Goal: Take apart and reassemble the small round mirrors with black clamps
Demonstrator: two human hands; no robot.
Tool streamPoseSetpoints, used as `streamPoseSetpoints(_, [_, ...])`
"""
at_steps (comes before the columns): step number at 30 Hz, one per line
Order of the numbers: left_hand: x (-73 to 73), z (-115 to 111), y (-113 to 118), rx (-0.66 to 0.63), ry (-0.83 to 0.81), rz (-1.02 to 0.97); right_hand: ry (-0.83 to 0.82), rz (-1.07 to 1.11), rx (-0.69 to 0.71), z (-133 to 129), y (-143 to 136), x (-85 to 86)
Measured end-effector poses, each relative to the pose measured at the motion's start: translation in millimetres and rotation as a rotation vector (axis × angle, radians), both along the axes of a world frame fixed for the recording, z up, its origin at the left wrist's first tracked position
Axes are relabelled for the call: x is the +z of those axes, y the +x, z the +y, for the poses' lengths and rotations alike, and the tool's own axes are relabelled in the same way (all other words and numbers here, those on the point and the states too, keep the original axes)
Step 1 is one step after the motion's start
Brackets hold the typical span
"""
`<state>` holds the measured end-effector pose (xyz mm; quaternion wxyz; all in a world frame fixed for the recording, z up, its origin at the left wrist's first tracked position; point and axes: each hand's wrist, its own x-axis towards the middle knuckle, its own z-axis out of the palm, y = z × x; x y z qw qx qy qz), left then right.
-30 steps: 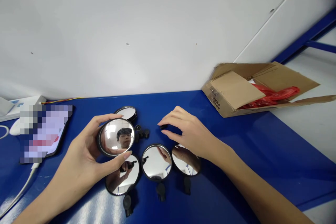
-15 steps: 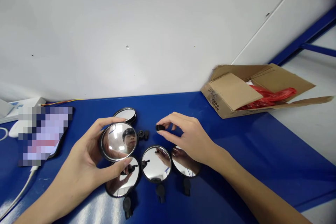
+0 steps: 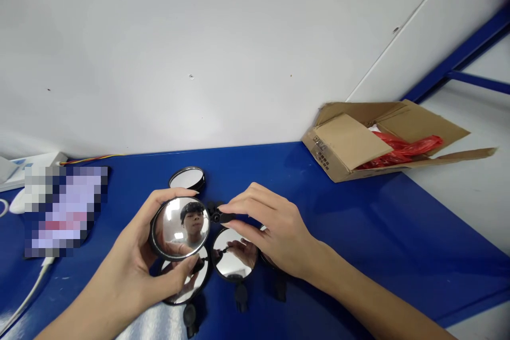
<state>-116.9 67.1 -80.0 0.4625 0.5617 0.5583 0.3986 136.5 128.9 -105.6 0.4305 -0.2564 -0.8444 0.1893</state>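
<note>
A round black-rimmed mirror (image 3: 175, 228) is gripped by its edge in my left hand (image 3: 139, 255), thumb below and fingers above. My right hand (image 3: 274, 223) pinches a small black clamp piece (image 3: 227, 218) against the mirror's black side joint (image 3: 215, 215). Whether the two parts are locked together I cannot tell. Under my left hand lies another round mirror (image 3: 187, 292) with a black clamp (image 3: 190, 319). Beside it is a mirror (image 3: 235, 257) with its own clamp (image 3: 241, 296). A further mirror (image 3: 264, 229) is mostly hidden beneath my right hand.
Behind my left hand lies one more round mirror (image 3: 187, 178). A phone (image 3: 67, 212) with a white cable (image 3: 37, 281) is at the left. An open cardboard box (image 3: 350, 141) holding a red plastic bag (image 3: 406, 150) stands at the back right, near the white wall (image 3: 239, 53).
My right hand has moved left, bringing the small black clamp piece from apart to the mirror's joint. My left hand still holds the mirror, and the view has shifted slightly.
</note>
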Motion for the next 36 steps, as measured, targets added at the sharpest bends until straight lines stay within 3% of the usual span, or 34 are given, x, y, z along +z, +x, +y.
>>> streamPoseSetpoints(4, [0.2, -1, 0, -0.011, -0.005, -0.004, 0.018, 0.005, 0.019, 0, 1, -1.5])
streamPoseSetpoints(9, [3.2, -5, 3, -0.005, -0.138, -0.096, 0.027, 0.067, 0.051, 1, 2, -1.7])
streamPoseSetpoints(19, [9.9, -7, 7, -0.001, -0.221, -0.147, 0.226, -0.033, 0.059, -4, 6, -1.2])
streamPoseSetpoints(28, [7.0, -5, 1, -0.077, -0.14, -0.098, 0.111, 0.023, 0.074, -4, 3, 1.7])
streamPoseSetpoints(36, [1.4, -8, 3, -0.047, -0.182, -0.127, 0.064, 0.033, 0.08, -2, 4, 1.6])
